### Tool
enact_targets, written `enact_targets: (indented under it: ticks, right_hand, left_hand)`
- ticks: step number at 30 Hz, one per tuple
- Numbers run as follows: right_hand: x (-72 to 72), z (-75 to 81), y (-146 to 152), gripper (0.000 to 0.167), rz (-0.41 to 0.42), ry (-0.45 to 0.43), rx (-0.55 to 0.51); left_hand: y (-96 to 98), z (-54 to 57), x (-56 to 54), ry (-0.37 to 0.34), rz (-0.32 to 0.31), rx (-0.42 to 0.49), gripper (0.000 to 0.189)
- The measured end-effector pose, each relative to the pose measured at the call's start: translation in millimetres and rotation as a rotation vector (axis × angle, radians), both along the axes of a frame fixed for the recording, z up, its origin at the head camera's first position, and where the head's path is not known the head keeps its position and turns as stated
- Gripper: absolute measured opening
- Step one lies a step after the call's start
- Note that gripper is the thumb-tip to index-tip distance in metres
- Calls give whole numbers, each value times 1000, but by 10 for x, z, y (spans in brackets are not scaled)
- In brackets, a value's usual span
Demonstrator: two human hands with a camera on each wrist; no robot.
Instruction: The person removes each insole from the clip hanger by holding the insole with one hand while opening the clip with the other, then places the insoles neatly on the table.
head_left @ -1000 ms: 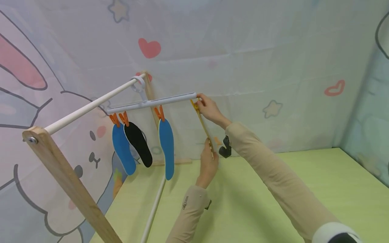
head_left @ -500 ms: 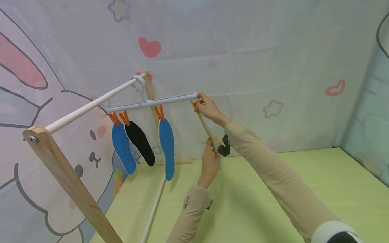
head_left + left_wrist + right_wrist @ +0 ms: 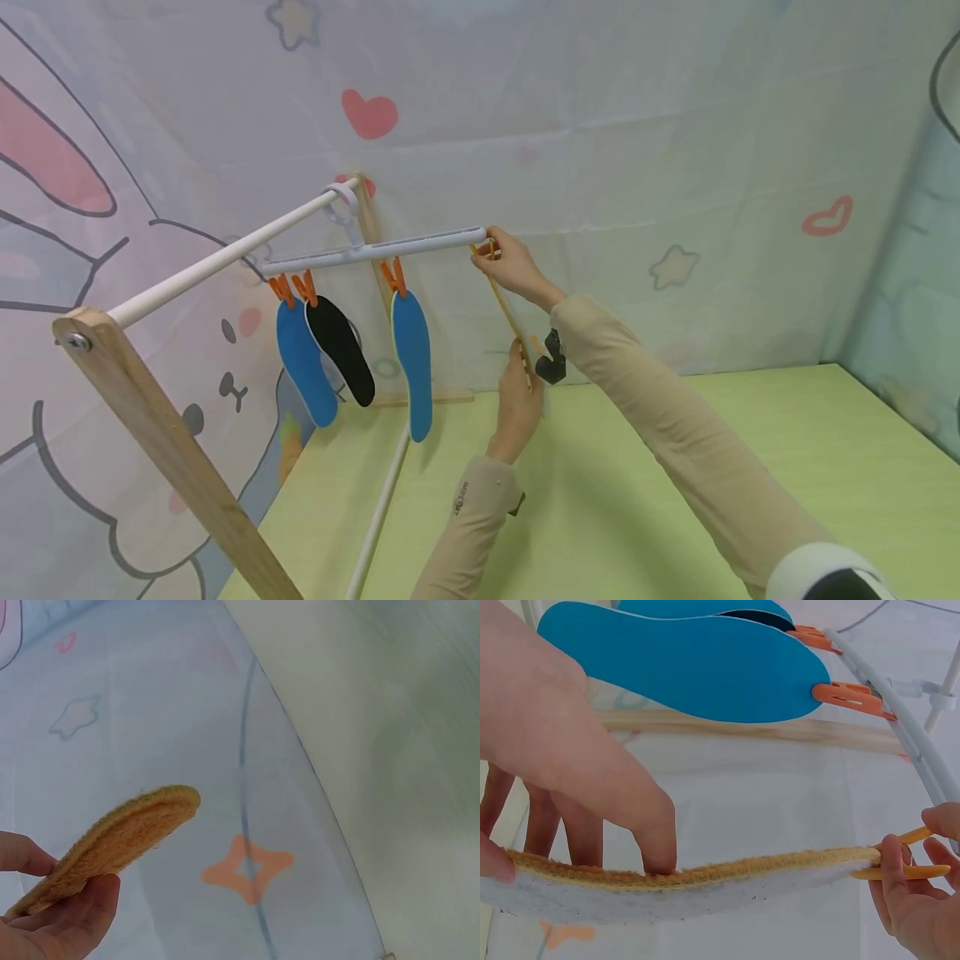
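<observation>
In the head view my right hand point(image 3: 517, 268) is at the right end of the grey hanger bar point(image 3: 431, 244). Its fingers hold a yellow clothespin point(image 3: 934, 871), seen best in the right wrist view, at the upper end of an insole. Lower down, my left hand point(image 3: 519, 410) grips that insole point(image 3: 705, 894) between thumb and fingers. The insole has a fuzzy yellow-brown face and a pale grey-white underside, and it hangs slanted, edge-on to the head camera. In the left wrist view its rounded lower end point(image 3: 150, 817) sticks out past the left hand's fingertips point(image 3: 105, 889).
Along the bar, orange clothespins point(image 3: 395, 277) hold two blue insoles point(image 3: 412, 367) and a black one point(image 3: 341, 350). The bar hooks onto a white rod point(image 3: 232, 254) on a wooden frame point(image 3: 172, 442), standing on a pale green table point(image 3: 637, 500) against a printed cloth wall.
My right hand's fingers have shifted and straightened a little around the yellow clothespin. The black insole sways slightly; my left hand stays nearly still.
</observation>
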State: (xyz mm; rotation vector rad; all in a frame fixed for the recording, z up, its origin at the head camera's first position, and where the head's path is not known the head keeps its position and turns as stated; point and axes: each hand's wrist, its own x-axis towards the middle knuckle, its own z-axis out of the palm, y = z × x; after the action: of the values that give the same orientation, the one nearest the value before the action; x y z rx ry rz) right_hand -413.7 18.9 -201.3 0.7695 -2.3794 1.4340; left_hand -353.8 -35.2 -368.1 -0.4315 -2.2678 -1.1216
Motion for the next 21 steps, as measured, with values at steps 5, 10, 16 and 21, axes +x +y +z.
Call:
enact_targets:
  ticks: [5,10,16,21]
  right_hand:
    - [-4,2,-22,34,-18,16,19]
    - [-5,-1,-40,30,-52,31,38]
    - [5,-1,-72,28,-100,94,72]
    - [32,7,-98,28,-133,146,75]
  left_hand:
    - [-10,10,27,7,-18,5,52]
    - [-18,7,42,27,-24,5,51]
    - [-18,-7,41,21,-42,33,50]
    - [-5,-4,42,25,-57,55,50]
